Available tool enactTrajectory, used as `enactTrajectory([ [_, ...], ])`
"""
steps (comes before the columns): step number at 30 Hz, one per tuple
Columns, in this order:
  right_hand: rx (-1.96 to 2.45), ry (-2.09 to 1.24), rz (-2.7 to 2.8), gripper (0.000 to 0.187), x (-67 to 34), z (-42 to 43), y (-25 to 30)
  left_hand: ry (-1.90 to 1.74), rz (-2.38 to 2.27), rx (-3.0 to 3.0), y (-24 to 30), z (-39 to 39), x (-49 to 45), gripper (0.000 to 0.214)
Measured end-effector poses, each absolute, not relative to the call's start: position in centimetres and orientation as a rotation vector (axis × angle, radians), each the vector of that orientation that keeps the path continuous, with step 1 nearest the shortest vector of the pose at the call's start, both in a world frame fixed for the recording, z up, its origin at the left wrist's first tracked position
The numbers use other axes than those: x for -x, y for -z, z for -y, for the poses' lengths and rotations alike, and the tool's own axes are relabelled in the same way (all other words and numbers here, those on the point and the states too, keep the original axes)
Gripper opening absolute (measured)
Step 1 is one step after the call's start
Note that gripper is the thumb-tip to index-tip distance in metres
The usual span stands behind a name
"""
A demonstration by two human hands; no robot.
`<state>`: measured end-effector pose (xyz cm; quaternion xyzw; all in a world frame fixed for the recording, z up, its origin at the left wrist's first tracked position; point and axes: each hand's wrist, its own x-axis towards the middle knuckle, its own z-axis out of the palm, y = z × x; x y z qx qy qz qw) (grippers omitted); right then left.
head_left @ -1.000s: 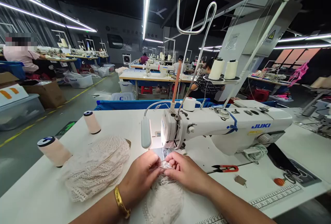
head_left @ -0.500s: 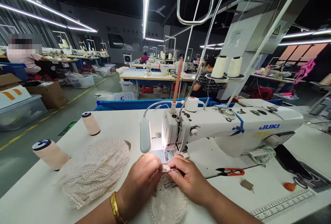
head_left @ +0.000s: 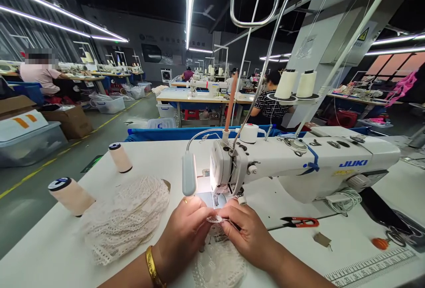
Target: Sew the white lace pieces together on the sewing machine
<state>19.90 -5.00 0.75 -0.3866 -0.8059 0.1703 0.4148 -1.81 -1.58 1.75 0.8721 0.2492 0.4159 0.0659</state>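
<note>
Both hands pinch the edge of a cream lace piece (head_left: 219, 261) just in front of the sewing machine (head_left: 265, 159). My left hand (head_left: 184, 230), with a gold bangle at the wrist, has its fingers closed on the lace from the left. From the right, my right hand (head_left: 247, 232) grips the same edge between thumb and fingers. The rest of the lace hangs down onto the table below the hands. Behind the fingertips lies the lit needle plate and presser foot (head_left: 216, 200). Left of my hands rests a stack of cream lace pieces (head_left: 129, 217).
Two peach thread cones (head_left: 120, 158) stand at the table's left. To the right lie red-handled thread snips (head_left: 300, 222), a dark phone (head_left: 381, 210), a clear ruler (head_left: 368, 268) and an orange item (head_left: 380, 243). A small lamp (head_left: 189, 175) hangs beside the needle. Other people sit at machines beyond.
The view has shifted slightly, so the scene sits a little further right. My hands have drawn closer together on the lace edge, still holding it.
</note>
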Motion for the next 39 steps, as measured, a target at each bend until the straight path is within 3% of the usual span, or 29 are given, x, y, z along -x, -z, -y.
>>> enactTrajectory([
  [6,1.032,-0.372,2.003,0.014,-19.7,5.5,-1.0,-1.392,-0.705,-2.647,-1.8,1.7,1.9,0.024],
  [10,0.930,-0.402,1.996,0.024,-19.5,5.4,-1.0,-1.407,-0.700,-2.620,-1.6,1.6,1.8,0.023],
  [14,0.918,-0.370,1.981,0.016,-19.6,6.4,-2.3,-1.371,-0.753,-2.565,-2.6,2.6,1.6,0.019],
  [19,1.120,-0.712,2.053,0.013,-21.7,10.5,-7.5,-1.005,-0.747,-2.250,-5.8,5.8,1.2,0.015],
  [22,1.353,-0.905,2.027,0.017,-22.3,10.6,-9.2,-0.735,-0.783,-2.009,-6.3,5.9,0.5,0.024],
  [26,1.553,-0.818,2.118,0.015,-20.8,6.5,-6.9,-0.494,-1.018,-1.964,-4.2,3.3,-0.3,0.029],
  [30,1.711,-0.657,2.141,0.013,-19.0,3.1,-3.5,-0.558,-1.308,-2.361,-1.4,1.6,-0.2,0.020],
  [33,1.728,-0.561,2.132,0.013,-18.7,2.4,-2.5,-0.777,-1.153,-2.683,-0.3,1.5,0.3,0.011],
  [39,1.719,-0.352,2.193,0.006,-19.9,3.7,-1.7,-0.849,-0.851,-2.911,0.1,1.4,0.7,0.025],
])
